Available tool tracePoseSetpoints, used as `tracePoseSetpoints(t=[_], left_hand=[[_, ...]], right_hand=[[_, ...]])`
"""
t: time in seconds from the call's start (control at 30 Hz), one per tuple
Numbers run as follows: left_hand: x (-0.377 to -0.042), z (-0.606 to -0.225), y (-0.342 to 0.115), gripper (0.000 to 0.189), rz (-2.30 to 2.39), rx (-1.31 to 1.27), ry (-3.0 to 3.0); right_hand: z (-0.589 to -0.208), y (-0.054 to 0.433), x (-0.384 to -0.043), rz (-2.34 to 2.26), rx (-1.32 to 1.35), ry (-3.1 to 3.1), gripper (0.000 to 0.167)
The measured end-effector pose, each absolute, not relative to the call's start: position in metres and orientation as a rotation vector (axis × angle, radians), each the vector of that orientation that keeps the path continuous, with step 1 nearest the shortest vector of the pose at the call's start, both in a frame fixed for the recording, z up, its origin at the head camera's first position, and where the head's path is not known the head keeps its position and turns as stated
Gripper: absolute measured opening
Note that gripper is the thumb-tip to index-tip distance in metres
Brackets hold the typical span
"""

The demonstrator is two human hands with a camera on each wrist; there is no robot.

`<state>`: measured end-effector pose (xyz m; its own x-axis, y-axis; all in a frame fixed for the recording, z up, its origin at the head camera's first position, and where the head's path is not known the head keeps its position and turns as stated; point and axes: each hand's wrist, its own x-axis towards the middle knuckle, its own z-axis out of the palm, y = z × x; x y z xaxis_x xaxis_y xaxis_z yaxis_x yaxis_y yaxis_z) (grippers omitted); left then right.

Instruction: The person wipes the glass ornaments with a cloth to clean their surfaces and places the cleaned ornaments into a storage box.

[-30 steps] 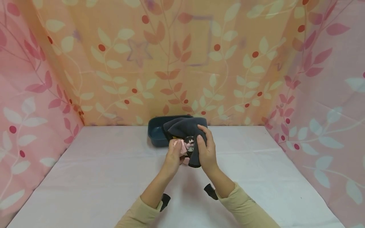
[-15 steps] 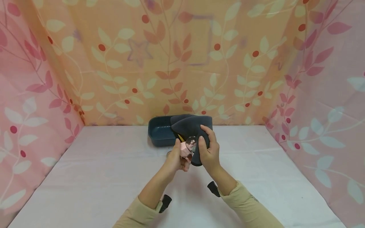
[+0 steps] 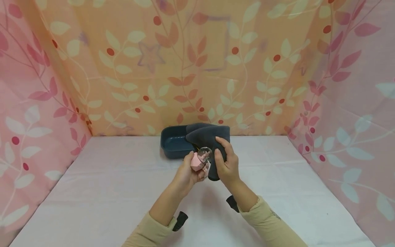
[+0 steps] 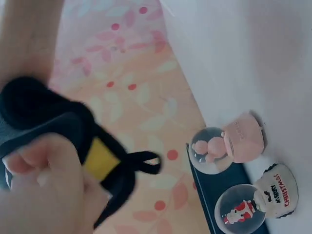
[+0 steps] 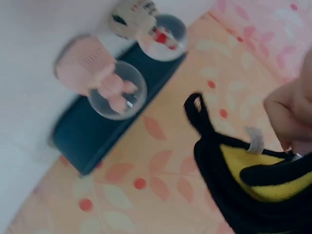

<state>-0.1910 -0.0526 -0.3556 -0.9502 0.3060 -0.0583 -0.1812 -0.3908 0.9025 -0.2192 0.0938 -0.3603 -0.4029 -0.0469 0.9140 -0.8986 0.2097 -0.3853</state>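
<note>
In the head view my left hand (image 3: pixel 186 175) grips a small snow globe (image 3: pixel 196 162) with a faceted pink base, its clear ball turned to the right. My right hand (image 3: pixel 227 165) holds a dark grey cloth (image 3: pixel 207 134) right beside that ball, thumb and fingers on the folds. Seen from the right wrist, the cloth (image 5: pixel 214 190) has black edging, a yellow lining and a hanging loop. On the table stand two more snow globes: one pink-based (image 4: pixel 245 138) with a pink figure, one white-based (image 4: pixel 278 191) with a Santa and Christmas lettering.
A dark teal basin (image 3: pixel 176 153) stands at the back of the white table (image 3: pixel 123 192), partly hidden by the cloth. Patterned fabric walls (image 3: pixel 123 82) enclose the back and both sides. Black straps (image 3: pixel 180 221) hang from the wrists.
The left hand has turned the pink snow globe, so more of its base and ball shows beside the cloth. The right hand and cloth have shifted slightly right, uncovering more of the basin.
</note>
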Motion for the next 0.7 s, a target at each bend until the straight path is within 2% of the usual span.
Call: tracePoseSetpoints(t=[0.13, 0.3, 0.4, 0.7], left_hand=[[-0.189, -0.356, -0.049, 0.052, 2.348, 0.155, 1.929], [-0.188, -0.357, -0.047, 0.038, 2.295, 0.268, 2.223], [-0.189, -0.359, -0.048, 0.037, 2.312, 0.336, 2.253], [-0.187, -0.368, -0.052, 0.032, 2.304, 0.510, 2.475]], right_hand=[[-0.350, 0.094, -0.215, 1.133, 0.971, -1.616, 0.028], [-0.341, 0.089, -0.211, 0.873, 1.102, -1.690, 0.030], [-0.340, 0.085, -0.210, 0.792, 1.114, -1.764, 0.030], [-0.342, 0.080, -0.207, 1.041, 0.937, -1.967, 0.032]])
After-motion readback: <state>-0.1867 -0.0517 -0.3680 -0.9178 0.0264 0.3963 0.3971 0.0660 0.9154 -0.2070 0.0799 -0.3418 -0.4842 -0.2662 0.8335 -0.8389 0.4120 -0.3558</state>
